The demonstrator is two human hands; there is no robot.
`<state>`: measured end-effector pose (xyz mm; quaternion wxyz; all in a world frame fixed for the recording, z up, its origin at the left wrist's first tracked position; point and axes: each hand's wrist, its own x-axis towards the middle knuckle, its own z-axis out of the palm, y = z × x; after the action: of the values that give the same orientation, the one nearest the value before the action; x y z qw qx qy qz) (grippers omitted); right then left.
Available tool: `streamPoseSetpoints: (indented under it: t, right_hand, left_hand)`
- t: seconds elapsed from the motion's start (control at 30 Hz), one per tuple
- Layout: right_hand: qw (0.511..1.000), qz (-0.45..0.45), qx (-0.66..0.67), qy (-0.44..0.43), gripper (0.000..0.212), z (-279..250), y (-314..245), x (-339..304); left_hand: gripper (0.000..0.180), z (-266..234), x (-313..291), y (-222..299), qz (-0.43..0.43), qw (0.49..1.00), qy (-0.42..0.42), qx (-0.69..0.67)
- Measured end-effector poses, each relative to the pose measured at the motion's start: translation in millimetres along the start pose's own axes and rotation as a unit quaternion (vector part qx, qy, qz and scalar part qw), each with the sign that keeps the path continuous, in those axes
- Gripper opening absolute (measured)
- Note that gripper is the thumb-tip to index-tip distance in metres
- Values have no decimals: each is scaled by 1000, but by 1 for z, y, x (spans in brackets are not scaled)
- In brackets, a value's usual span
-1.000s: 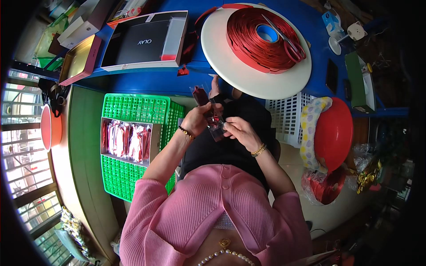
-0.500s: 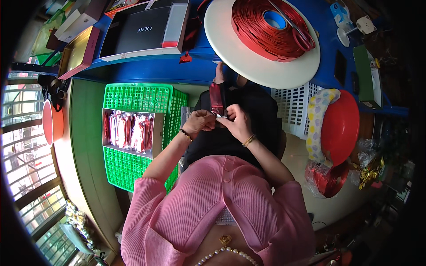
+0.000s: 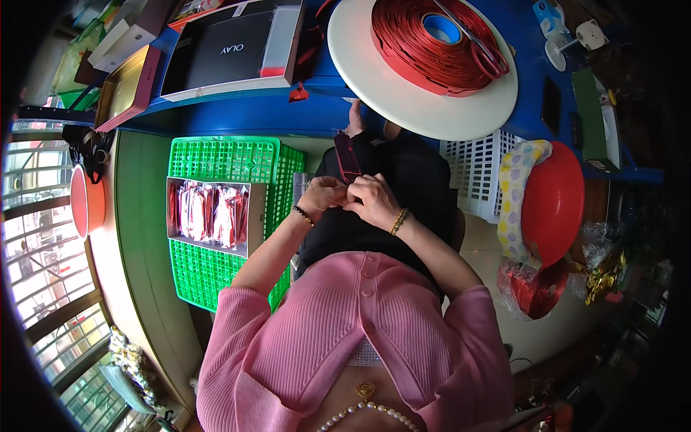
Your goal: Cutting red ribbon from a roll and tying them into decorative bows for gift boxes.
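Observation:
Above my lap, my left hand and my right hand meet with fingertips pinched together at the near end of a flat dark red ribbon strip. The strip runs away from my fingers toward the blue table. Its pinched end is hidden behind my fingers. On the table ahead, a large coil of red ribbon wound round a blue core lies on a round white board. Scissors with dark red handles rest across the coil.
Left of me, an open carton of red packets sits on a green plastic crate. Shallow boxes, including a black-and-white one, stand on the blue table. At right are a white basket and a red basin.
My right hand has come in closer to my left, its fingers now bunched over the strip's end. The strip has tilted and looks darker. The view has shifted slightly.

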<state>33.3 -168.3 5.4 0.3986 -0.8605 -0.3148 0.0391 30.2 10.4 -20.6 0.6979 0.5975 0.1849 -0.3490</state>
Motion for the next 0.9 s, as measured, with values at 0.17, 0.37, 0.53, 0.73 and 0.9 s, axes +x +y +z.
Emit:
streamPoseSetpoints:
  t: [0.17, 0.37, 0.53, 0.73, 0.9]
  right_hand:
    - [983, 69, 147, 82, 18, -21, -4, -16]
    - [851, 212, 219, 428, 10, -133, 20, -69]
    - [763, 354, -96, 532, 12, -215, 92, -160]
    - [823, 481, 166, 251, 29, -233, 147, -251]
    - [795, 517, 225, 225, 69, -255, 103, -249]
  left_hand:
    - [13, 14, 4, 8, 31, 998, -4, 60]
    - [19, -11, 7, -3, -7, 988, -30, 149]
    - [20, -24, 8, -11, 8, 986, -36, 165]
    - [17, -7, 3, 5, 12, 985, -12, 172]
    - [24, -10, 11, -13, 63, 968, 10, 241]
